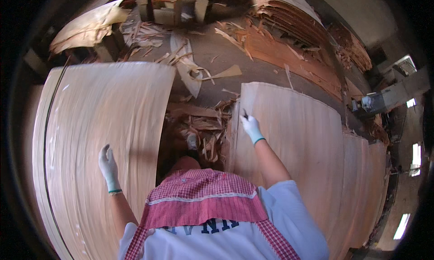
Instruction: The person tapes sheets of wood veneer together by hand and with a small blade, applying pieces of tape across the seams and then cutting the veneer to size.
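My left hand, in a white glove with a green cuff, is over a broad pale wood veneer sheet on my left. Its fingers stretch forward and hold nothing that I can see. A dark line runs along the sheet's left side. On the other side, my right hand, gloved alike, is closed on a small dark tool. The tool's kind is too small to tell. This hand is near the left edge of another veneer stack; whether it touches the wood I cannot tell.
Between the two veneer surfaces is a gap with torn veneer scraps on the floor and my foot. Long strips litter the floor beyond. Other veneer stacks stand at the far right, with a curled sheet at far left.
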`<state>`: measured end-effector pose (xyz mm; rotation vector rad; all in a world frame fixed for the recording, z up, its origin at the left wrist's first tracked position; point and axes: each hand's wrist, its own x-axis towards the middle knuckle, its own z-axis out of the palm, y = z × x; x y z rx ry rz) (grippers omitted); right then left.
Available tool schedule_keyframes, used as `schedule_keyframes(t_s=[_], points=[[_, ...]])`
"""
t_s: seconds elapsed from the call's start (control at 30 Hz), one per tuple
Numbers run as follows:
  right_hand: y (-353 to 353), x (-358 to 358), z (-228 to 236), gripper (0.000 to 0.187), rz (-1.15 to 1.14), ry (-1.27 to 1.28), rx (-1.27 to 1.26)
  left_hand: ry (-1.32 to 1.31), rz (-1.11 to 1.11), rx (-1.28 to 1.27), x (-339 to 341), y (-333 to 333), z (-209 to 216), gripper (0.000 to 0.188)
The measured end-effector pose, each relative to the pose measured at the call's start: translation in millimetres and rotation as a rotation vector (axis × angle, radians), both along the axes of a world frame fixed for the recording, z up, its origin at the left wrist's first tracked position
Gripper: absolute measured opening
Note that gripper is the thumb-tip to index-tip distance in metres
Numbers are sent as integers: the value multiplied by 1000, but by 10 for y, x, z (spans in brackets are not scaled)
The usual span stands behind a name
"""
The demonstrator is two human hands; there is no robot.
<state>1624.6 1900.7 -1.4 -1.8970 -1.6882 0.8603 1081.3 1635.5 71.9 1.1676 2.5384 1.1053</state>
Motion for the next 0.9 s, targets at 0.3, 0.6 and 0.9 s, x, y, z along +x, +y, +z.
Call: schedule_keyframes(t_s=[0.3, 0.6, 0.9], points=[[1504, 288, -635, 39, 175, -22, -250, 77, 11, 70, -102, 2926, 158, 23], [3308, 1195, -1585, 43, 130, -301, -632, 172, 231, 162, -442, 4743, 81, 18], [7710, -1293, -997, 34, 395, -188, -369, 24, 508, 105, -457, 5599, 200, 19]])
